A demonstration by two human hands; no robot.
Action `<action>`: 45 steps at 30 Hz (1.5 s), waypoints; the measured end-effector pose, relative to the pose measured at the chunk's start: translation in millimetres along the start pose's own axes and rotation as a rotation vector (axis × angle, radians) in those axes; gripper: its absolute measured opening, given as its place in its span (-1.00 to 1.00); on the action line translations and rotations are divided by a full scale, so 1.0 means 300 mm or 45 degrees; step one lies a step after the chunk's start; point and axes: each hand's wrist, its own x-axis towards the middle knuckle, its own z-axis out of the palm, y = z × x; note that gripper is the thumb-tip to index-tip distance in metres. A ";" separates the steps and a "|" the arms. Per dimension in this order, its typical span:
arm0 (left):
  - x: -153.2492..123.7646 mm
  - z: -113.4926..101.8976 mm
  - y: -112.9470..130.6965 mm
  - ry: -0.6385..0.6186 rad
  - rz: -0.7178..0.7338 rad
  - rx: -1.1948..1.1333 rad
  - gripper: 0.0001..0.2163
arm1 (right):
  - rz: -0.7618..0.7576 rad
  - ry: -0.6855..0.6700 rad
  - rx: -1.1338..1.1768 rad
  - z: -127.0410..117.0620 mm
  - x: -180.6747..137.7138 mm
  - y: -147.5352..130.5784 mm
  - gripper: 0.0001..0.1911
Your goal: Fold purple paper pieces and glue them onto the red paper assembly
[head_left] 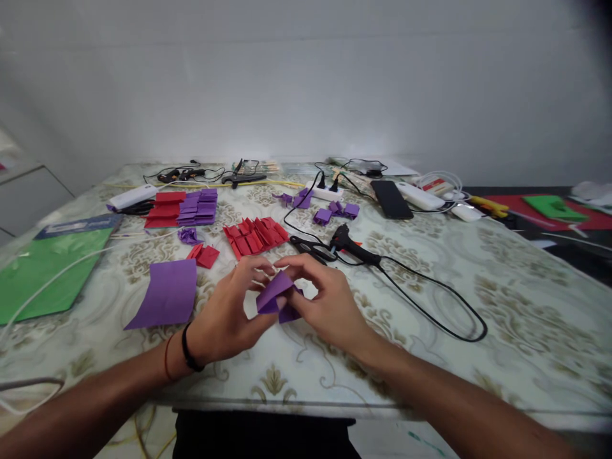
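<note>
A folded piece of purple paper is held between my two hands above the front middle of the table. My left hand grips its left side, fingers curled and thumb underneath. On the other side, my right hand pinches the paper, its fingertips partly hidden behind the folds. A flat purple sheet lies just left of my left wrist. Beyond my hands sits a group of folded red paper pieces. To the right of these lie black-handled scissors and a black glue gun.
Farther left are stacked red folds, purple folds and a green paper pack. Toward the back stand a white power strip and a phone. The glue gun's cable loops across the right side.
</note>
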 end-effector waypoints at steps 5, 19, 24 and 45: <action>0.001 -0.004 0.007 -0.002 -0.130 0.009 -0.74 | 0.007 -0.024 -0.120 0.008 0.002 0.000 -0.70; 0.022 -0.028 -0.006 0.125 -0.243 -0.182 -0.78 | -0.070 -0.099 -0.248 0.021 0.003 0.020 -0.76; 0.043 -0.018 -0.006 0.056 -0.418 -0.378 -0.89 | -0.183 -0.068 -0.334 0.022 -0.003 0.030 -0.75; 0.047 -0.013 -0.042 0.098 -0.400 -0.585 -0.81 | -0.428 0.023 -0.481 0.021 -0.014 0.027 -0.72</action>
